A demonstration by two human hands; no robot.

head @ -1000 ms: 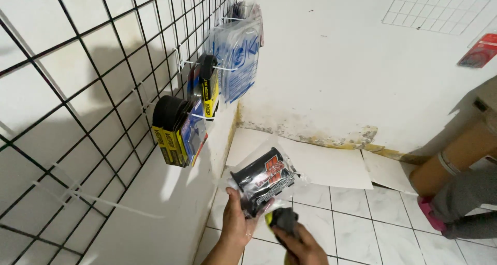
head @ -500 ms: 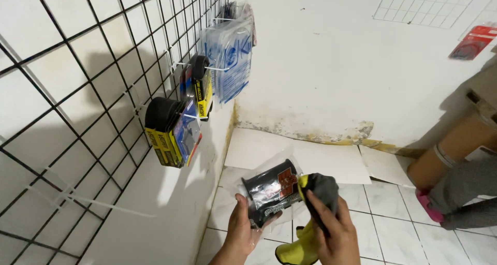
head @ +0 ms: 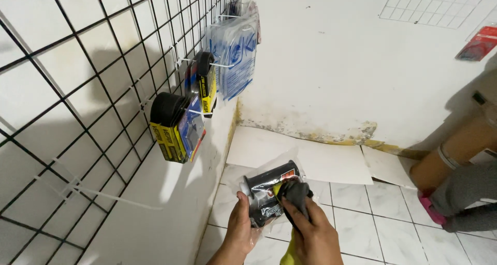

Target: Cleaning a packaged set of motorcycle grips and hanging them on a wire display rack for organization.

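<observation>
My left hand (head: 239, 229) holds a clear plastic packet (head: 266, 192) with a black cylindrical item and a coloured label inside. My right hand (head: 313, 234) presses a dark cloth (head: 296, 193) against the packet's right side; a yellow object (head: 291, 249) shows just under that hand. Both hands are low in the view, above a white tiled floor and beside the white wall with a black wire grid (head: 103, 63).
Yellow-and-black packaged items (head: 173, 125) and another (head: 205, 86) hang on grid hooks, with blue-printed clear packets (head: 235, 47) further along. White boards (head: 305, 159) lie on the floor. A brown cardboard tube (head: 455, 151) and another person's grey-clad leg with a pink shoe (head: 432, 208) are at right.
My right hand has brought the dark cloth up from below onto the packet's right side. The packet has dropped slightly lower in view.
</observation>
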